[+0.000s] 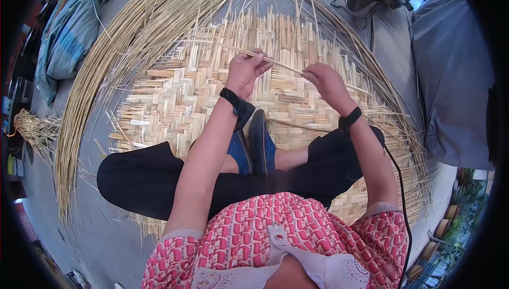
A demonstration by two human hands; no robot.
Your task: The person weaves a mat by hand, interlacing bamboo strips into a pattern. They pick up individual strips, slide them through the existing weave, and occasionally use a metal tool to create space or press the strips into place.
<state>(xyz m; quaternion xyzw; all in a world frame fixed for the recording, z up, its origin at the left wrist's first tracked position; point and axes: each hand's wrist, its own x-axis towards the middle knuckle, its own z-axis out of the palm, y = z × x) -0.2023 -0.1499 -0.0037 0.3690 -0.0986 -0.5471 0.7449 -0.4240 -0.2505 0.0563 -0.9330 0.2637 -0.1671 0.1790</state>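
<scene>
Head: left hand (245,74) and right hand (328,83) hold a strip (287,67); mat (183,98) beneath.

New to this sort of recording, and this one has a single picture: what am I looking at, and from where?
There is no machine here: a person is working with two bare hands. The camera is worn on their head and looks forward and down, so their patterned shirt fills the bottom. They sit with legs folded on a large woven mat with ragged, loose-ended edges. The left hand and right hand hold one thin pale strip between them, above the mat. A black band circles each wrist. Long loose strips lie in a curved sheaf on the floor at the left.
</scene>
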